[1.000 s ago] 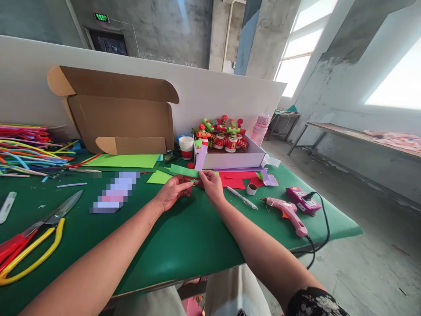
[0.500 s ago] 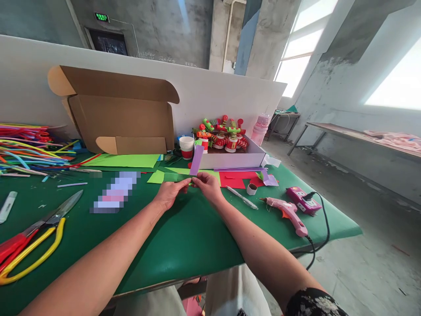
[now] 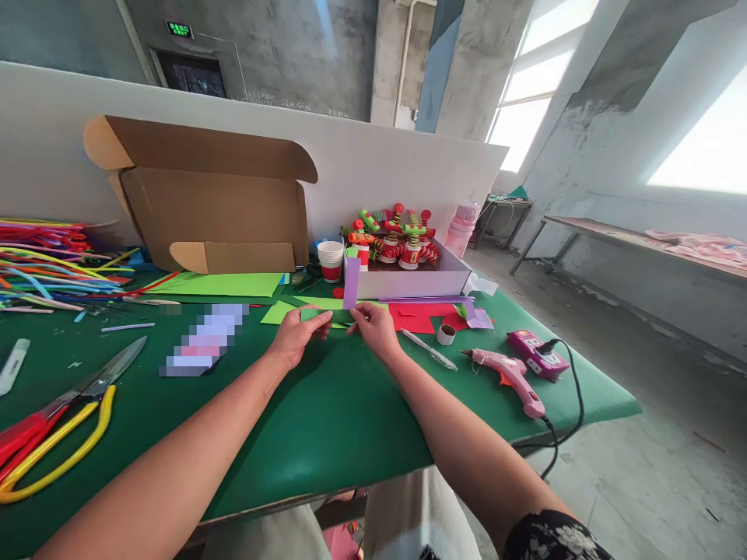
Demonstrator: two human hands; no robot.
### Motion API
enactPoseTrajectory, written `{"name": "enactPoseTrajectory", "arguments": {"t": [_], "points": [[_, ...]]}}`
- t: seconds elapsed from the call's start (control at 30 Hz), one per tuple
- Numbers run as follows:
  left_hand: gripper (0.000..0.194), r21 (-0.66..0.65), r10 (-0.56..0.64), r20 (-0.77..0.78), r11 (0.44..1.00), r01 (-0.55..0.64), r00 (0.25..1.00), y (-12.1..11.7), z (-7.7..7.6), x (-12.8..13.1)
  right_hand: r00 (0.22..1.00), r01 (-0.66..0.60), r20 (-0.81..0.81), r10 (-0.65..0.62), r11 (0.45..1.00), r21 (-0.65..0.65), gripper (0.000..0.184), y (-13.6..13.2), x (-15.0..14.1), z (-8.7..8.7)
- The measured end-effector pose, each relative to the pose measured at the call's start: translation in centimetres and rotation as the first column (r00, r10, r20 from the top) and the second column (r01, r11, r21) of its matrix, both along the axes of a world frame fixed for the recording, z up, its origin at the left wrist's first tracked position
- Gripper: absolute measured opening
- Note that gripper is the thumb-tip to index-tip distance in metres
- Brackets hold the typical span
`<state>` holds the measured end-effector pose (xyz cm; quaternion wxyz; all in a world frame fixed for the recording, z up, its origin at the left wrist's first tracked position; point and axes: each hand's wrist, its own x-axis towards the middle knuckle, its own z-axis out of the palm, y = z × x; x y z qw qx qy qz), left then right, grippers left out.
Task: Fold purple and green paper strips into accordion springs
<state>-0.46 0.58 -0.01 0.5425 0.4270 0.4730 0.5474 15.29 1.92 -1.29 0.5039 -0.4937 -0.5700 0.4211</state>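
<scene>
Both hands meet over the green table (image 3: 327,420) near its middle. My left hand (image 3: 299,336) and my right hand (image 3: 374,328) each pinch an end of a folded paper piece made of a dark green strip (image 3: 318,315) and a purple strip (image 3: 351,283). The purple strip stands up from between the fingertips. The green strip lies low across the gap between the two hands. Sheets of light green paper (image 3: 280,313) and red paper (image 3: 415,317) lie just behind the hands.
An open cardboard box (image 3: 210,202) stands at the back. A white tray (image 3: 408,281) holds several finished paper figures. A pink glue gun (image 3: 509,376) and its cord lie at the right, scissors (image 3: 70,404) at the left, pipe cleaners (image 3: 47,264) far left, a paper cup (image 3: 331,260) behind.
The green strip has been folded down from a raised slant to lie low between the hands. The purple strip has turned more upright. Both hands shifted slightly away from me.
</scene>
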Motion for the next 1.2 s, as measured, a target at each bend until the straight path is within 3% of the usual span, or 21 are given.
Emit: {"name": "enactPoseTrajectory", "arguments": {"t": [0.13, 0.23, 0.33, 0.43, 0.53, 0.7, 1.2], "points": [[0.042, 0.069, -0.068, -0.147, 0.994, 0.079, 0.987, 0.6, 0.3, -1.1, 0.998, -0.055, 0.039, 0.057, 0.998, -0.038, 0.017, -0.1, 0.4, 0.2], [0.035, 0.152, -0.107, -0.330, 0.975, 0.165, 0.938, 0.7, 0.5, -1.4, 0.994, -0.093, 0.055, 0.095, 0.995, -0.048, 0.018, -0.3, 0.3, 0.3], [0.031, 0.153, -0.149, -0.430, 0.960, 0.234, 0.890, 0.6, 0.4, -1.2, 0.992, -0.119, 0.028, 0.121, 0.992, -0.037, 0.013, -0.3, 0.2, 0.3], [0.030, 0.172, -0.156, -0.451, 0.951, 0.257, 0.879, 0.7, 0.0, -1.1, 0.988, -0.142, -0.070, 0.137, 0.987, -0.076, 0.006, -0.1, 0.1, 0.1], [0.029, 0.197, -0.149, -0.431, 0.947, 0.254, 0.890, 0.7, -0.2, -1.1, 0.967, -0.211, -0.172, 0.188, 0.969, -0.130, 0.016, 0.2, 0.2, -0.2], [0.027, 0.210, -0.138, -0.435, 0.945, 0.249, 0.890, 0.7, 0.0, -1.0, 0.937, -0.265, -0.282, 0.208, 0.946, -0.185, 0.020, 0.3, 0.3, -0.3], [0.022, 0.250, -0.137, -0.494, 0.923, 0.291, 0.859, 0.8, -0.2, -1.0, 0.936, -0.233, -0.315, 0.155, 0.946, -0.226, 0.018, 0.4, 0.2, -0.5]]}}
